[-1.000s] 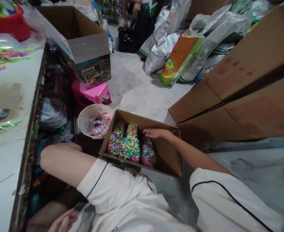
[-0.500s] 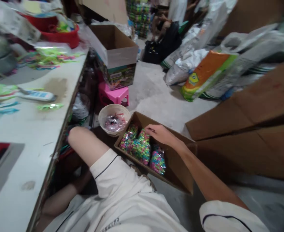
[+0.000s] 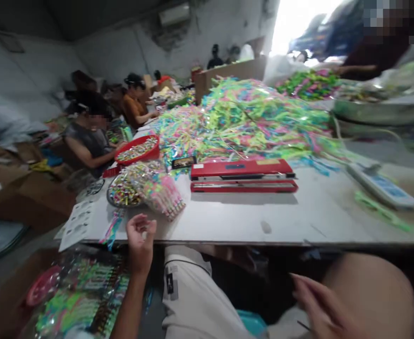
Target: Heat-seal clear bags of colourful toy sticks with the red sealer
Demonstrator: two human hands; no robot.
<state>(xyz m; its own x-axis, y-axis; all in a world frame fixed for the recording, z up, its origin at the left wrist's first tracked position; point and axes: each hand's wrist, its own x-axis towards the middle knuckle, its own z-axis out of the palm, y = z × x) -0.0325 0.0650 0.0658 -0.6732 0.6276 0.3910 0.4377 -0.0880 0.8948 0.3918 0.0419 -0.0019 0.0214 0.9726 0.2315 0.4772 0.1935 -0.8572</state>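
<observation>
My left hand (image 3: 140, 238) is raised at the table's front edge, fingers curled but apart, with nothing seen in it. Just beyond it lie a clear bag of pink and green strips (image 3: 164, 193) and a bowl of small colourful pieces (image 3: 124, 188). Low at the right, beside my bare knee, my right hand (image 3: 316, 301) is blurred, and its fingers are partly cut off by the frame. A red sealing machine (image 3: 244, 176) lies on the white table (image 3: 228, 221) in front of me.
A big pile of colourful strips (image 3: 242, 117) covers the table's back. A red basket (image 3: 138, 149), a power strip (image 3: 386, 188) and bagged strips (image 3: 76, 301) at lower left are in view. Several people sit or stand around the table.
The view has swung left from the box on the floor to the table. My right hand has left the bags in that box, and my left hand has come into view.
</observation>
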